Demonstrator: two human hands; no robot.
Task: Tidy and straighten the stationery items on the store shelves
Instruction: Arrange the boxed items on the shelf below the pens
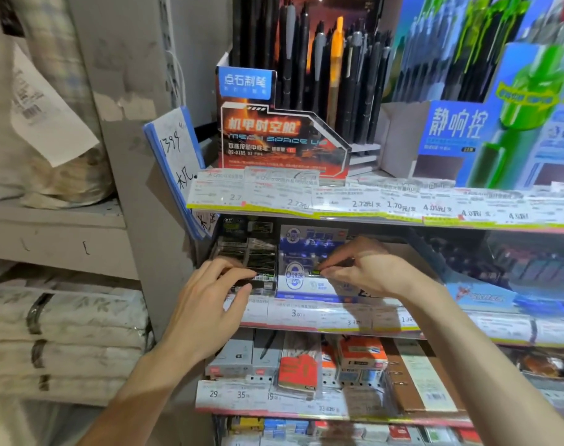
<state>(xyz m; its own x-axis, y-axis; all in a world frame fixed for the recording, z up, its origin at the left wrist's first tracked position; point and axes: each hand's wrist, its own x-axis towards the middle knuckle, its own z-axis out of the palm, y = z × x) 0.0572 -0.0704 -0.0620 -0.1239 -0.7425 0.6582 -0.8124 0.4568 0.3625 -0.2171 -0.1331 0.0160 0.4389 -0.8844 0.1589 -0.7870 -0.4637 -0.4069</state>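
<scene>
Both hands reach into the second shelf from the top of a stationery rack. The left hand (210, 296) has its fingers curled over the front of a black display box (247, 262) of small dark packets, the fingertips resting on the near packets and the thumb lying along the box's front edge, so it grips the box rather than hanging free. Just to the right, touching that box, stands a blue and white display box (306, 278) with a round emblem on its front; the right hand (367, 268) is over it, thumb and forefinger pinched narrowly on a small green-topped item (316, 272) at the box's near rim, too blurred to name. Both boxes sit at the left end of this shelf, behind a strip of price labels (301, 313) whose nearest tag reads 3.00. On the shelf above, a red and black pen display (284, 140) printed with Chinese text holds upright dark pens (306, 66), one of them orange, and to its right stands a blue and green pen display (486, 123). A blue-edged clear folder (174, 159) with handwritten numbers leans against the rack's left end. Below the hands, a lower shelf carries grey boxes (239, 355), an orange packaged item (298, 368) and a brown ring binder (419, 378). Far left, a separate grey shelf holds stacked bundles (65, 323) wrapped in pale plastic.
</scene>
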